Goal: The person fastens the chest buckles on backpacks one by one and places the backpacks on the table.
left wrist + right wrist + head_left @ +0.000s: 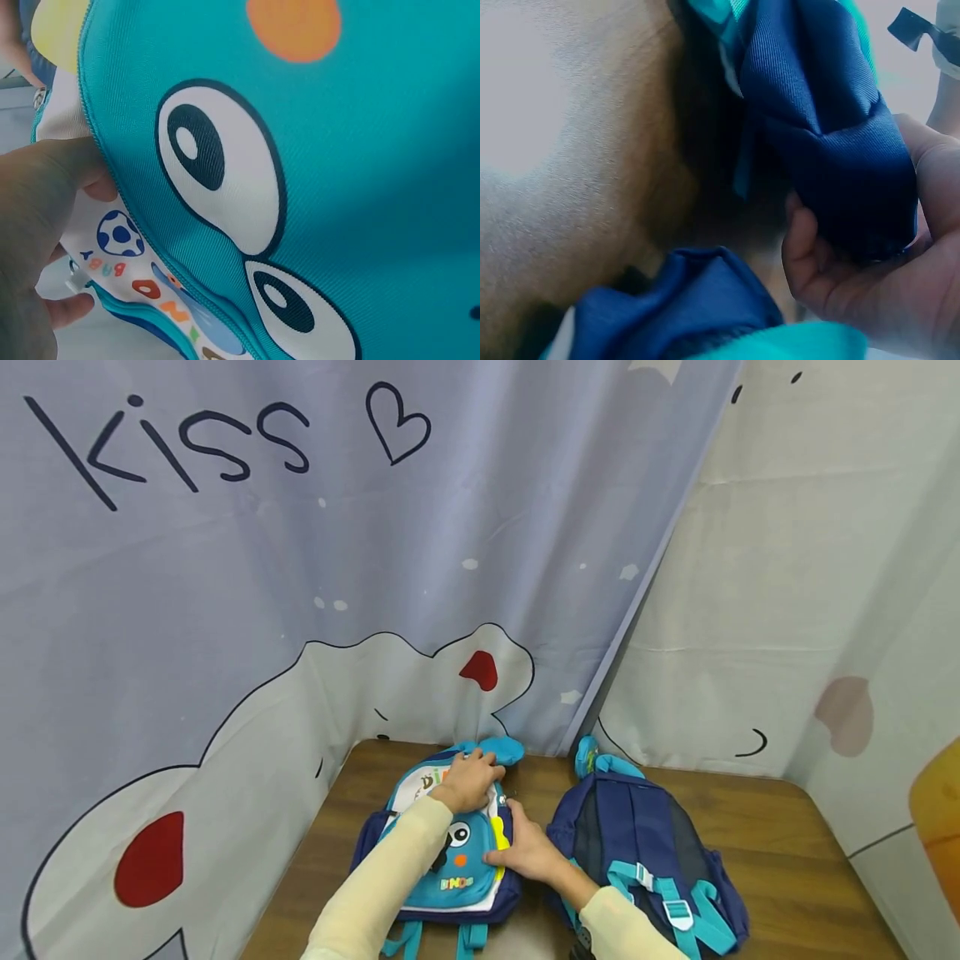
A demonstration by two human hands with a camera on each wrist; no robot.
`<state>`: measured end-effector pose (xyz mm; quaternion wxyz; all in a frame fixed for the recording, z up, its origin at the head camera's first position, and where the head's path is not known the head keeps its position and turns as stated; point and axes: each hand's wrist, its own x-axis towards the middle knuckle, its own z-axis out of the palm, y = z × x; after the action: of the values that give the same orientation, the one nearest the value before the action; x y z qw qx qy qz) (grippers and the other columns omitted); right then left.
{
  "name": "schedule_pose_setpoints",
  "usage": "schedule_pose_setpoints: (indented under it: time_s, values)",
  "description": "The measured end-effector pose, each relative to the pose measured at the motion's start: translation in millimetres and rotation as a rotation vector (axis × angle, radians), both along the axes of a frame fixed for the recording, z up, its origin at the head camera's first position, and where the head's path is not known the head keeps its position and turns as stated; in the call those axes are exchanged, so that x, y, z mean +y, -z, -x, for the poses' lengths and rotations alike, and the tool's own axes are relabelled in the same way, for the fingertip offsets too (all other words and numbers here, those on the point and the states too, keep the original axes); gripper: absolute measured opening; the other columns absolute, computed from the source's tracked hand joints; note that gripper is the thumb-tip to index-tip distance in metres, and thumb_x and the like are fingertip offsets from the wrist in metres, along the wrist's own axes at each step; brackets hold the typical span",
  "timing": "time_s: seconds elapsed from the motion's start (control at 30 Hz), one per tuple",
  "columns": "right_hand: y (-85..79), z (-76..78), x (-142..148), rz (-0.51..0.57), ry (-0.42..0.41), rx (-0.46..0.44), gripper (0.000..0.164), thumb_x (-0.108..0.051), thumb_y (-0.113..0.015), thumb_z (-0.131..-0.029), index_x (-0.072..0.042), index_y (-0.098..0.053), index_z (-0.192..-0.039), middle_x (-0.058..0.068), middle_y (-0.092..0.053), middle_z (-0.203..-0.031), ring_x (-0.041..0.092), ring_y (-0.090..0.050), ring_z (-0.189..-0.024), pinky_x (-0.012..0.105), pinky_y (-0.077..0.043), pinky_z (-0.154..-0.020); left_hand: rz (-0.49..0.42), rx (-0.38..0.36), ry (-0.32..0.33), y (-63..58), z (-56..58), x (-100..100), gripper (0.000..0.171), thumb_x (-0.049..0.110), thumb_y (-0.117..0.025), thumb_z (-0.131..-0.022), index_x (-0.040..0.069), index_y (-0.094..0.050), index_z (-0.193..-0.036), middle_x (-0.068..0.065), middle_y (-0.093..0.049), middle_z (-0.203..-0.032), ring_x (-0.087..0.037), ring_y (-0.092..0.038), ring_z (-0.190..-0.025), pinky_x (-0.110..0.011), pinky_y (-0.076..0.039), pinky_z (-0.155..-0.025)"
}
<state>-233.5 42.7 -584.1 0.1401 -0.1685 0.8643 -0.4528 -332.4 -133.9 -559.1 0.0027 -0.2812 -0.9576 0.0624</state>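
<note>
A small teal, white and navy backpack (457, 860) with a cartoon face and "DINO" lettering lies front up on the table. Across its upper right edge lies my left hand (471, 778), its fingers bent over the rim. In the left wrist view, this hand (37, 202) grips the white front panel (112, 232) beside a zipper. My right hand (532, 847) holds the backpack's right side, thumb on the front. The right wrist view shows that hand's fingers curled round navy fabric (840, 165). A round teal piece (501, 750) sits at the bag's top.
A second navy backpack (637, 835) lies straps up to the right, close to my right forearm. Its teal straps (678, 910) spread towards the near edge. Behind the wooden table (780, 852) hang printed curtains (420, 543).
</note>
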Motion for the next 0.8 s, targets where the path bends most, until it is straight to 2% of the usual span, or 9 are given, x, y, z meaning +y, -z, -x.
schedule_pose_setpoints:
  time_s: [0.3,0.6,0.8]
  values:
    - [-14.8,-2.2,5,0.000,0.019,0.048,0.109,-0.033,-0.089,-0.082,0.000,-0.023,-0.163,0.027,-0.061,-0.141,0.038,-0.064,-0.121,0.056,-0.051,-0.105,-0.083,0.007,-0.032,-14.5,-2.1,1,0.034,0.027,-0.079,-0.093,0.025,-0.072,-0.126,-0.003,-0.064,-0.131,-0.027,-0.056,-0.125,-0.057,-0.052,-0.105]
    - [-31.6,-0.6,7,-0.007,0.000,0.103,0.101,-0.030,-0.089,-0.081,-0.004,-0.030,-0.159,0.021,-0.066,-0.132,0.030,-0.067,-0.112,0.051,-0.055,-0.098,-0.181,0.004,-0.058,-22.5,-3.7,-3,0.034,0.023,-0.078,-0.093,0.022,-0.071,-0.126,-0.004,-0.064,-0.131,-0.027,-0.057,-0.120,-0.053,-0.055,-0.100]
    - [-42.1,-0.8,6,0.000,0.010,0.129,0.104,-0.027,-0.088,-0.079,-0.009,-0.029,-0.162,0.022,-0.060,-0.142,0.033,-0.063,-0.120,0.055,-0.052,-0.104,-0.271,0.035,-0.054,-27.7,-1.3,-8,0.032,0.023,-0.080,-0.092,0.020,-0.072,-0.123,-0.004,-0.065,-0.128,-0.027,-0.058,-0.119,-0.055,-0.056,-0.098]
